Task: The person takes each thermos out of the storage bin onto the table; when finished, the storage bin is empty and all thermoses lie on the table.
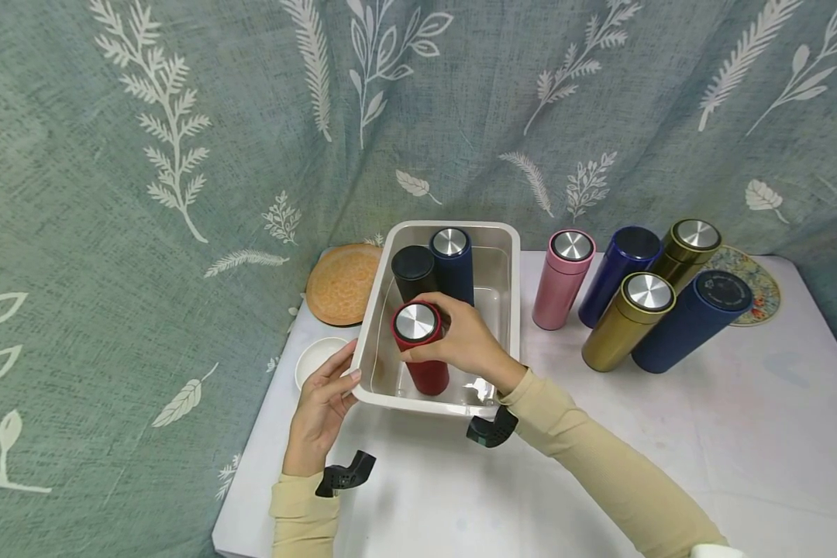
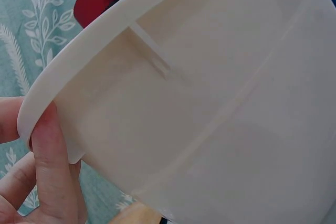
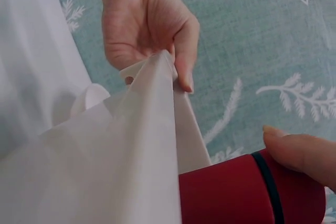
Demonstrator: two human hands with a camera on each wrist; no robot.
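Observation:
A red thermos flask [image 1: 428,376] with a silver-topped lid stands inside a pale plastic bin [image 1: 509,310], near its front left corner. My right hand [image 1: 463,333] grips the flask around its upper part, thumb and fingers on either side of the lid. With my left hand [image 1: 324,399] I pinch the bin's rim at the front left corner, fingers under it and thumb on top. Behind the red flask, a black flask [image 1: 414,267] and a dark blue flask [image 1: 455,267] stand in the bin. The right wrist view shows the red flask [image 3: 226,190] partly hidden by the bin wall.
Right of the bin stand a pink flask [image 1: 563,279], a bright blue flask [image 1: 619,271], two gold-toned flasks, the front one paler [image 1: 628,325], and a large navy flask [image 1: 690,322]. A round wooden board [image 1: 342,287] and a white bowl [image 1: 314,358] lie left of the bin.

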